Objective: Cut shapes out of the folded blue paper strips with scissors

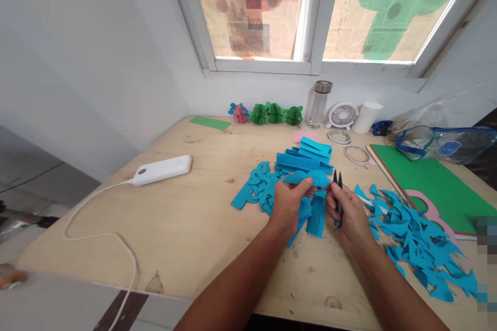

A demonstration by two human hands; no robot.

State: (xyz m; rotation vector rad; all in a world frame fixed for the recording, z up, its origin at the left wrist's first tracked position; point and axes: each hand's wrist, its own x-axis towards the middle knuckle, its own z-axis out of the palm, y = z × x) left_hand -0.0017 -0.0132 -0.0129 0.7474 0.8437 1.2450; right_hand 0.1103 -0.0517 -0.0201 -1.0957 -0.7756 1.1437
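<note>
My left hand (290, 200) pinches a piece of blue paper (316, 178) with a curved outline, the thumb lying on top. In my right hand (349, 207) is a small pair of black-bladed scissors (337, 194), blades pointing away from me, beside the paper's right edge. Blue strips (316, 217) hang or lie just below the two hands; I cannot tell whether they are joined to the held piece. Left of my left hand lies a heap of cut blue shapes (259, 186). Folded blue paper strips (301, 160) are stacked behind the hands.
Blue scraps (419, 243) spread at the right, near green paper sheets (438, 181). A white power bank (162, 169) with a cable lies left. Along the wall stand paper ornaments (275, 113), a glass bottle (319, 103) and a small fan (342, 115). Tape rolls (356, 154) lie before them.
</note>
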